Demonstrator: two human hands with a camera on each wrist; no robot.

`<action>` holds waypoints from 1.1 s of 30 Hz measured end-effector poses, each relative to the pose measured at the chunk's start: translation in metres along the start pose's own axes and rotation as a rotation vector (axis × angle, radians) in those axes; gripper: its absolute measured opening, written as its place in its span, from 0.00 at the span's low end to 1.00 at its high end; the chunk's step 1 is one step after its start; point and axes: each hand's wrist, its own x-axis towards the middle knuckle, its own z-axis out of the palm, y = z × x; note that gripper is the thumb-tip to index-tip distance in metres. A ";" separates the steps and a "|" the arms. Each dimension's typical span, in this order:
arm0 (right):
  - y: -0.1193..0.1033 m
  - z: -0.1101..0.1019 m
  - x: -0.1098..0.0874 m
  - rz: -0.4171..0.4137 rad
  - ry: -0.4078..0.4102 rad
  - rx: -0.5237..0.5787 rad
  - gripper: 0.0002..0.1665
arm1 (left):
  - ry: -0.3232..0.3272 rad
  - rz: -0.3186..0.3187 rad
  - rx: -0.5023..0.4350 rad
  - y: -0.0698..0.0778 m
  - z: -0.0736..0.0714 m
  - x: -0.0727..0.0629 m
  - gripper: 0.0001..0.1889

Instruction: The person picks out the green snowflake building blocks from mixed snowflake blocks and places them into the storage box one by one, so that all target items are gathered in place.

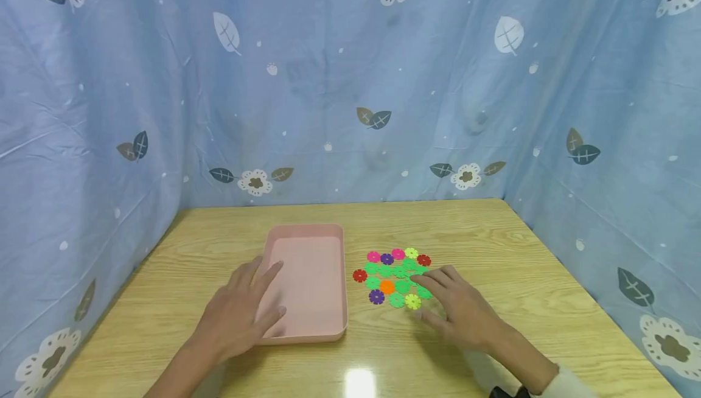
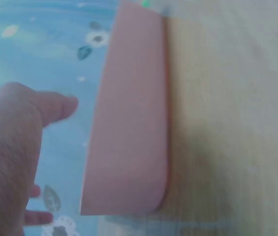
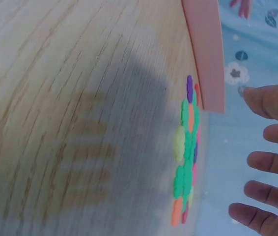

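Empty and loosely spread, the right hand (image 1: 457, 307) hovers at the right edge of a cluster of notched, flower-shaped discs (image 1: 387, 287), mostly green, and the left hand (image 1: 235, 310), likewise holding nothing, hovers over the left side of a shallow pink rectangular tray (image 1: 314, 276). Discs and tray lie side by side on a light wood-grain tabletop (image 1: 465, 233), enclosed behind and on both sides by blue curtains (image 1: 323, 81) printed with leaves and white flowers.
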 end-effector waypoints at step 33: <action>-0.004 0.055 0.032 0.211 -0.175 0.196 0.10 | -0.026 -0.409 -0.723 -0.042 0.039 0.027 0.25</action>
